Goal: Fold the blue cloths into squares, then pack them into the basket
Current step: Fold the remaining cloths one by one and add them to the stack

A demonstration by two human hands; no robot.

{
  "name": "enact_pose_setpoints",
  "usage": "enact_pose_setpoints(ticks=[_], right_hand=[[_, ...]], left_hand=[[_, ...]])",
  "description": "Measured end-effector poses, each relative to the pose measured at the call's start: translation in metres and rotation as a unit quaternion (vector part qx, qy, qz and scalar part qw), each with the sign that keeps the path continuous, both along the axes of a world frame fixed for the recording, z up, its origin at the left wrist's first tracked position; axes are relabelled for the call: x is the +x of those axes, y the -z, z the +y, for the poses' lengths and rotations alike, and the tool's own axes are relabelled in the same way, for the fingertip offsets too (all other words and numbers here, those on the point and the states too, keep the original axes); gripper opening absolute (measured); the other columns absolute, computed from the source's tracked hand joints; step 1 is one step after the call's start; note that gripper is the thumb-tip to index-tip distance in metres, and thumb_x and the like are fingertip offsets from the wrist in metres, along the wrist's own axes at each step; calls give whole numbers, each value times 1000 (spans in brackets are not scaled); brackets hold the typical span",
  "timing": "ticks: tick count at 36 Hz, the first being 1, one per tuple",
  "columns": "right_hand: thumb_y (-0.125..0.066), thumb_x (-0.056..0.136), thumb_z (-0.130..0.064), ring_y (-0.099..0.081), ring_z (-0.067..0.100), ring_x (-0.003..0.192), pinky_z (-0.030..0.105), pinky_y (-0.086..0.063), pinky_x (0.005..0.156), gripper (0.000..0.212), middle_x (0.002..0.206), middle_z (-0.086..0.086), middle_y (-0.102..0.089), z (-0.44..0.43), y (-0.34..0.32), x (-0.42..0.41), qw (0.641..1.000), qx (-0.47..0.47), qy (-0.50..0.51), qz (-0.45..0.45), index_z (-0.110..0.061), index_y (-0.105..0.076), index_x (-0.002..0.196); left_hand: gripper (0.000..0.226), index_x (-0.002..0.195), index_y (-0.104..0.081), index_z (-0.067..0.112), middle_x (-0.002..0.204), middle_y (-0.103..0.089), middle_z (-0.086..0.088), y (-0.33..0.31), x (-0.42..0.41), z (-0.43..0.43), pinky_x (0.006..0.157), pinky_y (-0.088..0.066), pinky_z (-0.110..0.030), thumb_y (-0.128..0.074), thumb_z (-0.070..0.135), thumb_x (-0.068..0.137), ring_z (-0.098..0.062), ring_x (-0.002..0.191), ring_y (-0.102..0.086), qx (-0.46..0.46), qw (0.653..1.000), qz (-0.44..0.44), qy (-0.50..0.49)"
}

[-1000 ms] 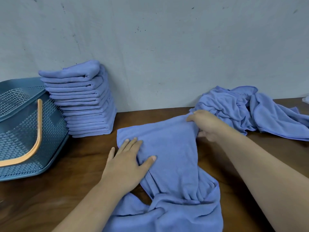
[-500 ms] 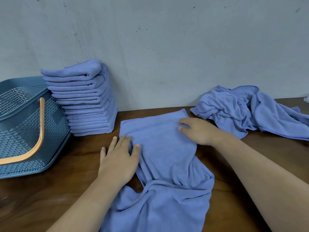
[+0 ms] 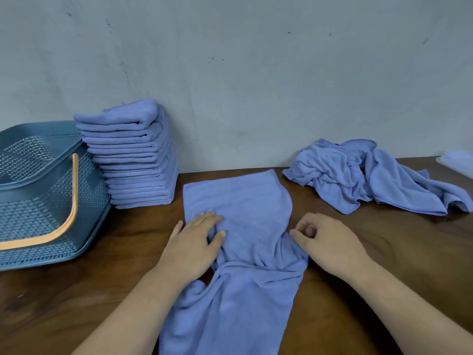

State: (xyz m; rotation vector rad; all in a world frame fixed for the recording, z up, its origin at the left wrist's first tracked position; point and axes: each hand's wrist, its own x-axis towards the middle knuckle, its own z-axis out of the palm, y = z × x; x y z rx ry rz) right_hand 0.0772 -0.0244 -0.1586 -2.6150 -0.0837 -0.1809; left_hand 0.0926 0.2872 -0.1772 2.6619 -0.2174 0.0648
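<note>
Wall: a scuffed grey plaster wall (image 3: 256, 73) is running behind everything.
Counter: a dark brown wooden counter (image 3: 76, 303) is carrying all the things.
Basket: a blue perforated plastic basket (image 3: 30, 221) with a curved orange handle (image 3: 73, 201) is sitting at the far left, just beside the stack.
Cloth in work: a long blue terry cloth (image 3: 243, 206) is lying in the middle of the counter. Its far part is spread flat and its near part is rumpled, running down towards the person.
Stack: a tall pile of folded blue cloths (image 3: 135, 162) is standing against the wall.
Heap: a loose heap of unfolded blue cloths (image 3: 358, 175) is lying at the far right, apart from the middle cloth.
Hands: the left hand (image 3: 192, 242) is pressing flat on the cloth's left side with its fingers spread. The right hand (image 3: 330, 242) is sitting at the cloth's right edge with its fingers curled. Whether it is pinching the fabric cannot be told.
</note>
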Motion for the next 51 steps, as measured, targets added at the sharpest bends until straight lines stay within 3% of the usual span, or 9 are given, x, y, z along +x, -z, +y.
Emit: enact_pose_setpoints(ticks=[10, 16, 22, 27, 35, 40, 44, 48, 51], right_hand=[[-70, 88, -35, -64, 6, 71, 35, -56, 66, 15, 75, -13, -68, -12, -3, -29, 995, 24, 92, 24, -36, -66, 74], [-68, 91, -37, -60, 3, 77, 39, -53, 77, 15, 81, -16, -63, -20, 7, -49, 992, 11, 125, -24, -40, -62, 78], [-64, 99, -32, -56, 4, 86, 37, -52, 76, 14, 89, -20, -57, -16, 16, -51, 990, 6, 29, -136, -42, -59, 91], [-64, 101, -32, -53, 6, 89, 31, -49, 77, 13, 98, -22, -54, -11, 17, -64, 984, -44, -64, -161, -43, -60, 95], [-64, 101, -30, -50, 6, 84, 33, -49, 75, 11, 95, -21, -51, -6, 10, -69, 981, -71, -62, -170, -40, -61, 98], [-67, 101, -24, -63, 12, 87, 21, -50, 75, 18, 94, -14, -66, 20, -11, -109, 973, 209, -30, -90, -40, -71, 94], [-61, 106, -35, -74, 22, 77, 46, -56, 75, 14, 90, -1, -78, 34, -36, -139, 928, 367, 15, 62, -32, -73, 100], [-60, 102, -53, -75, 28, 83, 41, -55, 74, 31, 103, 12, -79, 26, -60, -158, 857, 466, 9, 220, -30, -70, 120], [-67, 102, -30, -74, 15, 87, 32, -58, 72, 27, 103, -1, -79, 18, -65, -169, 859, 450, -14, 245, -42, -66, 126]], left_hand=[[48, 161, -29, 49, 173, -13, 23, -4, 9, 20, 129, 0, -54, -24, 47, 114, -1, 160, -4, 41, 998, 38, -3], [41, 152, -47, 44, 166, -36, 20, 2, 13, 29, 128, -13, -52, -36, 35, 113, -7, 157, -26, -5, 998, -23, -50], [18, 101, -69, 32, 102, -65, 15, -8, -6, 30, 92, -50, -39, -53, 37, 107, -13, 102, -58, -136, 981, -122, -62], [52, 73, -60, 14, 66, -56, -6, -12, -50, 46, 61, -46, -41, -54, 54, 104, -8, 59, -50, -151, 986, -60, -42], [29, 74, -53, 30, 79, -55, 10, -17, -106, 56, 78, -45, -37, -51, 57, 86, -4, 85, -50, 0, 1000, -22, 11], [29, 77, -56, 23, 66, -60, 5, -47, -137, 17, 62, -45, -36, -64, 36, 102, -5, 59, -52, -189, 982, -10, 2], [25, 85, -59, 27, 66, -59, 6, -82, -161, -37, 60, -40, -24, -62, 41, 105, -3, 58, -48, -230, 969, 22, 88], [15, 96, -64, 31, 81, -65, 16, -92, -185, -80, 70, -43, -18, -64, 44, 103, 1, 72, -58, -194, 960, 72, 191], [9, 108, -68, 30, 101, -71, 14, -96, -192, -92, 81, -46, -11, -65, 38, 104, -1, 96, -65, -200, 944, 104, 239]])
